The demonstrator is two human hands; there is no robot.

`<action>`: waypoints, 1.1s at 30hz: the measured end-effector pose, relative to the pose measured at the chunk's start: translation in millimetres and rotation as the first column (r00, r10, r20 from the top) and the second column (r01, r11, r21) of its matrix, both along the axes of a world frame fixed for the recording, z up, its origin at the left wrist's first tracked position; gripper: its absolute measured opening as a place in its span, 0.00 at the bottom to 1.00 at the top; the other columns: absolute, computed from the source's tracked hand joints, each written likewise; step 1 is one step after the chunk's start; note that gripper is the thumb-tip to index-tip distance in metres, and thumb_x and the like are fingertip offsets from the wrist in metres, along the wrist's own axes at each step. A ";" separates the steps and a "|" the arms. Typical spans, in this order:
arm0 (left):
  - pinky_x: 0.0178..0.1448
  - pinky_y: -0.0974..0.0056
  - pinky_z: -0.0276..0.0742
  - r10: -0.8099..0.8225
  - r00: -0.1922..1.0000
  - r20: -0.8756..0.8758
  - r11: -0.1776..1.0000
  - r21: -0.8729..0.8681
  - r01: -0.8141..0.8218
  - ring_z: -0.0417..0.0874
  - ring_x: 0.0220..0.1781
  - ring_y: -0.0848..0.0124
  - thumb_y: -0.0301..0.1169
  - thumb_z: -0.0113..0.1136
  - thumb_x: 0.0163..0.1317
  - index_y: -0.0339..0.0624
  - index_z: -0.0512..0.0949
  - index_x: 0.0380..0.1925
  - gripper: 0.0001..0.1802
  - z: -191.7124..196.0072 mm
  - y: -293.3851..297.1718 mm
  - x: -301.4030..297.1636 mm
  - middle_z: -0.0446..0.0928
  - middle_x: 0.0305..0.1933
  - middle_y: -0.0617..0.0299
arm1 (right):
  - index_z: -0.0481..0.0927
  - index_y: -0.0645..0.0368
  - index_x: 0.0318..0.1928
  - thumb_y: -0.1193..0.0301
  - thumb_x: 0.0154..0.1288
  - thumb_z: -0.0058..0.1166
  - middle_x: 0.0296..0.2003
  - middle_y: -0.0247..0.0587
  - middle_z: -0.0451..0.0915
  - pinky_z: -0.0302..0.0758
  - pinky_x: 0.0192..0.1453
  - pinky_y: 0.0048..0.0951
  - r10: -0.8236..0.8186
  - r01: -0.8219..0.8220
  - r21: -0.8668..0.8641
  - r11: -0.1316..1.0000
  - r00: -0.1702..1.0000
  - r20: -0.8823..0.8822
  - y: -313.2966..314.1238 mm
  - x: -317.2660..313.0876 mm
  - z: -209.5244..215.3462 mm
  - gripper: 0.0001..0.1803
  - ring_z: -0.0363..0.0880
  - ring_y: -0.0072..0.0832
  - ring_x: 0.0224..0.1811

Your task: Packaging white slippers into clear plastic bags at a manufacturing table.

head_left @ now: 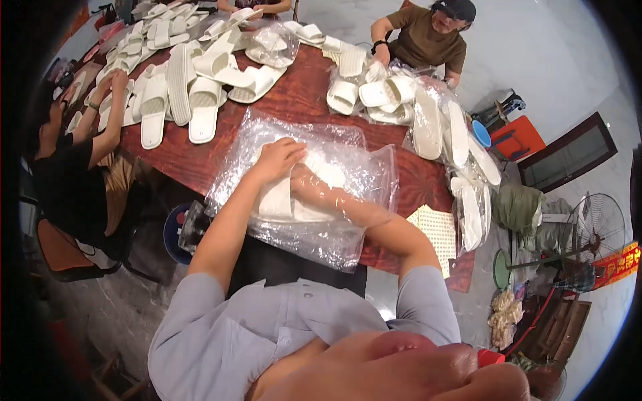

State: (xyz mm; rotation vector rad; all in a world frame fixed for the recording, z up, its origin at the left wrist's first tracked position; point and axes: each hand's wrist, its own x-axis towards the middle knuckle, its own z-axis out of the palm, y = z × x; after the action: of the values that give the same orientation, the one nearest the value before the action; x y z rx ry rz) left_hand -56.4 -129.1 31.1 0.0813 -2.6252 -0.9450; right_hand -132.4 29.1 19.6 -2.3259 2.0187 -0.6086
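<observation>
A pair of white slippers [274, 199] lies in front of me among clear plastic bags [364, 167] stacked at the table's near edge. My left hand [279, 159] is curled over the far part of the left slipper, its fingers pointing right. Beside it, my right hand [314, 189] reaches in from the right with clear film over the wrist and fingers closed at the slippers' inner side. Shiny plastic partly hides those fingertips. To the right of the bags lies a pale sheet of small printed stickers [436, 230].
Loose white slippers [204, 110] pile across the far left of the red-brown table [180, 160]. Bagged slippers [428, 123] line its right side. One person [428, 40] sits opposite, another [73, 160] at left. A standing fan [597, 220] is at right.
</observation>
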 end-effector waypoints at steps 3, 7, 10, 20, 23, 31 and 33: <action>0.63 0.55 0.66 -0.004 0.999 0.034 0.999 -0.031 0.005 0.77 0.59 0.57 0.43 0.49 0.74 0.51 0.78 0.59 0.20 -4.6 -7.6 2.6 0.78 0.56 0.54 | 0.86 0.60 0.32 0.71 0.51 0.60 0.34 0.49 0.80 0.71 0.56 0.44 -0.020 0.023 -0.038 0.999 0.996 0.082 4.8 -8.9 -10.2 0.09 0.76 0.47 0.48; 0.66 0.57 0.58 -0.019 1.000 -0.017 0.997 -0.077 0.018 0.73 0.62 0.64 0.45 0.51 0.72 0.54 0.76 0.62 0.22 -22.8 -15.7 14.0 0.74 0.58 0.61 | 0.85 0.61 0.36 0.74 0.55 0.57 0.39 0.50 0.80 0.70 0.62 0.45 -0.050 0.053 -0.019 0.998 0.992 0.119 47.6 -11.2 13.4 0.09 0.76 0.48 0.51; 0.67 0.55 0.58 -0.019 0.999 -0.027 0.986 -0.167 0.014 0.71 0.64 0.63 0.43 0.55 0.69 0.54 0.76 0.61 0.22 -12.6 -11.4 19.7 0.72 0.61 0.60 | 0.83 0.61 0.37 0.76 0.57 0.55 0.42 0.50 0.80 0.67 0.66 0.47 -0.181 0.181 0.056 0.982 0.983 -0.007 93.5 -11.7 27.1 0.08 0.74 0.49 0.54; 0.67 0.53 0.61 -0.012 0.996 -0.088 0.927 -0.374 -0.022 0.68 0.69 0.61 0.46 0.62 0.62 0.54 0.78 0.58 0.25 -13.3 -1.1 19.7 0.72 0.62 0.57 | 0.85 0.66 0.40 0.77 0.53 0.53 0.47 0.52 0.82 0.62 0.70 0.51 -0.687 0.687 0.032 0.726 0.725 0.047 172.5 -0.3 -30.1 0.14 0.73 0.48 0.59; 0.68 0.52 0.60 -0.005 0.999 -0.044 0.923 -0.384 -0.012 0.65 0.71 0.60 0.45 0.63 0.61 0.52 0.76 0.60 0.27 -16.4 -1.0 23.5 0.69 0.64 0.56 | 0.85 0.64 0.39 0.74 0.55 0.54 0.44 0.51 0.82 0.63 0.68 0.51 -0.696 0.696 -0.027 0.718 0.718 -0.006 169.9 7.5 -22.7 0.13 0.74 0.47 0.56; 0.66 0.45 0.68 0.035 0.998 -0.043 0.802 -0.595 -0.054 0.65 0.72 0.53 0.40 0.69 0.56 0.57 0.71 0.65 0.34 78.1 52.4 35.4 0.70 0.63 0.53 | 0.83 0.65 0.35 0.72 0.53 0.54 0.42 0.55 0.79 0.60 0.72 0.54 -0.601 0.586 -0.172 0.792 0.798 -0.048 180.5 -3.4 -52.0 0.10 0.74 0.51 0.55; 0.67 0.43 0.67 -0.038 0.999 -0.007 0.838 -0.545 0.028 0.65 0.72 0.52 0.44 0.67 0.58 0.59 0.72 0.65 0.33 107.0 74.8 42.4 0.71 0.62 0.52 | 0.79 0.67 0.40 0.75 0.50 0.57 0.49 0.65 0.72 0.59 0.71 0.62 -0.663 0.657 -0.103 0.747 0.748 -0.039 182.7 0.6 -53.8 0.15 0.70 0.60 0.57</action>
State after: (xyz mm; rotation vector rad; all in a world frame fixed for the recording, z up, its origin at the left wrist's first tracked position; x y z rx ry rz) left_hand -14.0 -54.3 138.1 -0.1163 -2.7774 -0.1684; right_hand -131.8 211.8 -34.2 -1.6094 2.9140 -0.6172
